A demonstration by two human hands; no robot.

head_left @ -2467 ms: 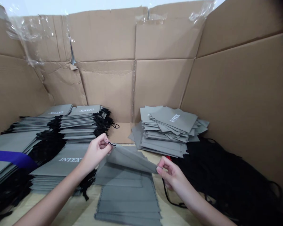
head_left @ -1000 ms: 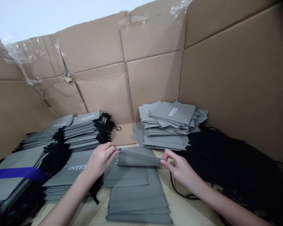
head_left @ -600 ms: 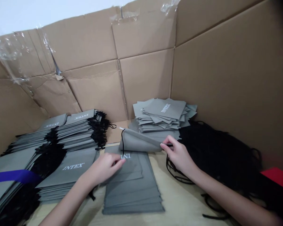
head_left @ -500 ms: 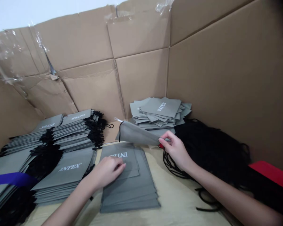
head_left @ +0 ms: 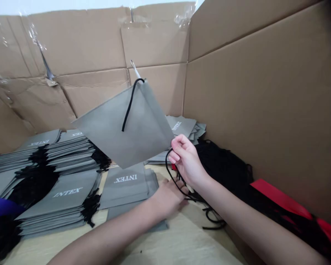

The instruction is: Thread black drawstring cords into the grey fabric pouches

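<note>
My right hand (head_left: 189, 162) pinches one corner of a grey drawstring pouch (head_left: 121, 132), which hangs raised and tilted with its plain side showing. A slim pale threading tool (head_left: 135, 69) with a looped tip sticks out of its top corner. Beside that tip, a black cord (head_left: 129, 105) comes out and drapes over the fabric. More black cord runs down from my right fingers. Lower down, my left hand (head_left: 169, 195) reaches across beneath the right one, near the loose cord, fingers slightly apart and partly blurred. Below the pouch lie flat grey pouches (head_left: 127, 186) marked INTEX.
Stacks of corded pouches (head_left: 63, 193) stand at the left, with a purple strip (head_left: 5, 207) near the edge. A loose pouch pile (head_left: 183, 125) sits at the back. Black cords (head_left: 223, 162) heap at the right beside red material (head_left: 281, 198). Cardboard walls (head_left: 251, 92) enclose the table.
My right hand has lifted and turned the pouch, so it spreads higher and further left. My left hand has left the flat pouches and moved right towards the cords. The view has shifted.
</note>
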